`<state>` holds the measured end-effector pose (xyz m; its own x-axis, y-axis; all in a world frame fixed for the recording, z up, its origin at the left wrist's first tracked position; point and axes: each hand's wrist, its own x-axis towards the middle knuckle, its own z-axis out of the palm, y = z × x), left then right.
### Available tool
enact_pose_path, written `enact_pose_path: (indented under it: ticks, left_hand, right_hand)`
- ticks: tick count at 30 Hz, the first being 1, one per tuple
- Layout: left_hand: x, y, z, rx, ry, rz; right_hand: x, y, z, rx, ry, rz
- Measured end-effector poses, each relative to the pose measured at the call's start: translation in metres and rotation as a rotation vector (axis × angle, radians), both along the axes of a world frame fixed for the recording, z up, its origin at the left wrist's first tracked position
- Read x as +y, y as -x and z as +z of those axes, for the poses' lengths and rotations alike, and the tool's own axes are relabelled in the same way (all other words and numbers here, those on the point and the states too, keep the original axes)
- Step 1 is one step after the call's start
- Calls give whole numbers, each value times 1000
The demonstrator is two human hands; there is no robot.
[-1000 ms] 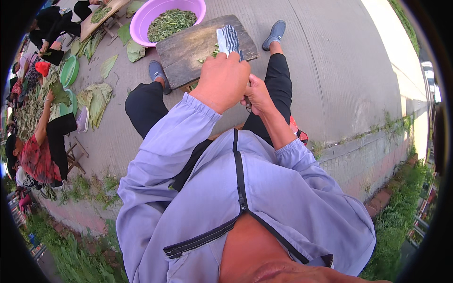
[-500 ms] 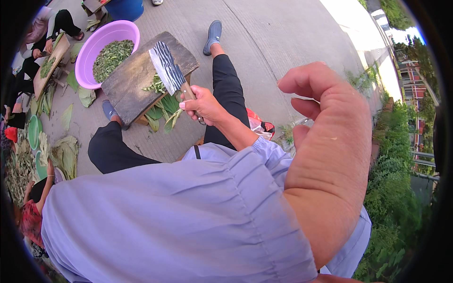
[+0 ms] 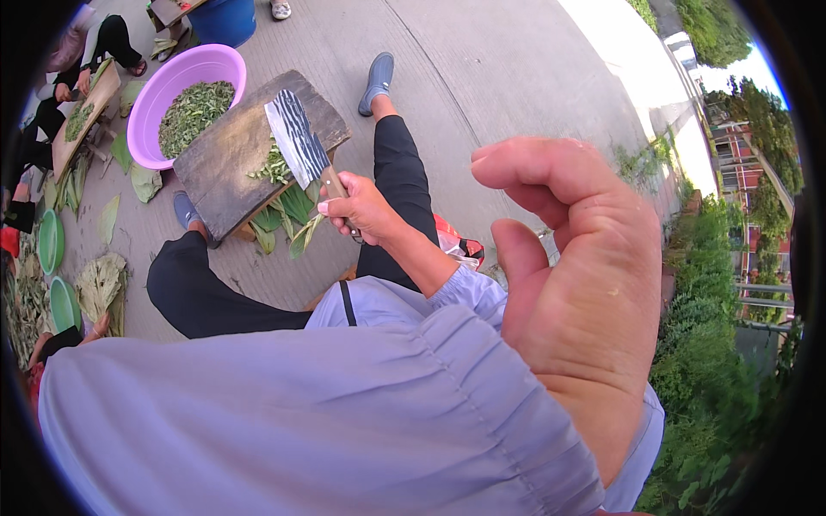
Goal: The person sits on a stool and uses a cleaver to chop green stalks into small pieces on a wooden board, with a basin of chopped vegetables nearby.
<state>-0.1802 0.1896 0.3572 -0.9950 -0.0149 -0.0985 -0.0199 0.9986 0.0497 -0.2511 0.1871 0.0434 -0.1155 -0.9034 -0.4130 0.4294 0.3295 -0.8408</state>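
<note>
My right hand [image 3: 360, 209] grips the wooden handle of a cleaver [image 3: 297, 136], whose broad blade has dark wavy marks. The blade hovers over or rests at the edge of a worn wooden board [image 3: 232, 159]; I cannot tell which. Chopped green leaves [image 3: 274, 165] lie on the board beside the blade. Long green leaves [image 3: 292, 206] show under the board's near edge. Raised close to the camera, my left hand [image 3: 585, 232] is open, with bent fingers apart from the thumb and nothing visible between them. Its lavender sleeve hides part of my lap.
Beyond the board stands a purple basin [image 3: 155, 107] of chopped leaves, with a blue tub [image 3: 222, 21] behind it. Green basins [image 3: 52, 241] and dried leaves [image 3: 101, 288] lie at left. Another person's hands [image 3: 73, 88] work at a board [image 3: 86, 120]. A red-and-white bag [image 3: 456, 245] sits by my leg.
My left hand has turned a little and shifted left in the picture, its thumb now farther from the fingers. The cleaver stays in my right hand. The whole view has shifted slightly.
</note>
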Motion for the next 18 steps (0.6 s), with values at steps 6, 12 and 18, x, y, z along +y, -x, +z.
enact_pose_path:
  ticks: [6,12,18]
  left_hand:
    - [-6,3,-7,1,-18,6]
    - [-12,0,-19,4,-20,22]
    - [-26,9,-50,-26,0,61]
  right_hand:
    - [2,0,0,14,-9,5]
    - [-2,-5,-3,-17,-24,11]
    - [-5,4,-18,-69,-25,21]
